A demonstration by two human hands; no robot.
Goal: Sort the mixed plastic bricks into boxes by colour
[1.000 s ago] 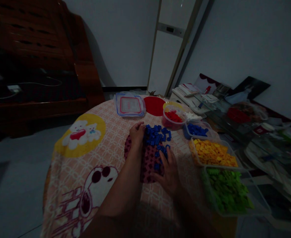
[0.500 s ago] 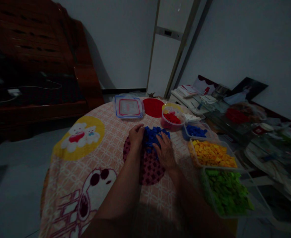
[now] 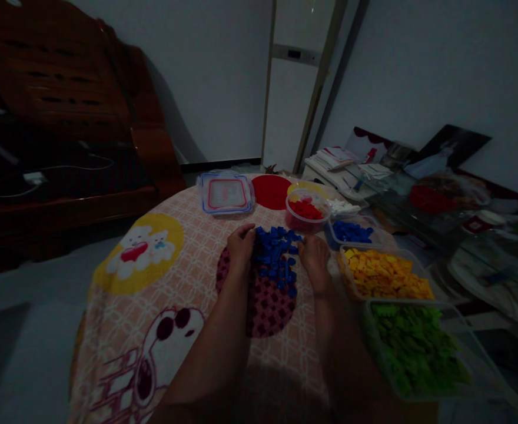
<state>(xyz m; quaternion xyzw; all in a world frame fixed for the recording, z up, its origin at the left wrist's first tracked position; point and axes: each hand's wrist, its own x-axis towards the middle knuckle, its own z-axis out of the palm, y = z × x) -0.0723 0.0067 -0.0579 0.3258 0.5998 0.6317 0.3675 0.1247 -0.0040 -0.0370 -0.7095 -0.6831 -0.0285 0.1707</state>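
Note:
A loose pile of small blue plastic blocks (image 3: 276,250) lies on a dark red patterned circle of the tablecloth. My left hand (image 3: 241,244) is at the pile's left edge, its fingers curled and held together. On the opposite side, my right hand (image 3: 314,256) is closed, with its fingertips against the blocks at the right edge. Whatever may be between the fingers of either hand is too dark and small to make out. Several blocks, some of them round, are spread toward the near side of the pile.
Along the right stand a round tub of red pieces (image 3: 305,218), a box of blue pieces (image 3: 351,232), a box of yellow pieces (image 3: 385,274) and a box of green pieces (image 3: 418,347). Stacked lids (image 3: 227,194) lie at the back left. A cluttered glass table (image 3: 391,197) adjoins.
My right hand has moved off the top of the pile to its right side and curled its fingers. The blocks are now more spread toward me. My left hand has stayed nearly in place.

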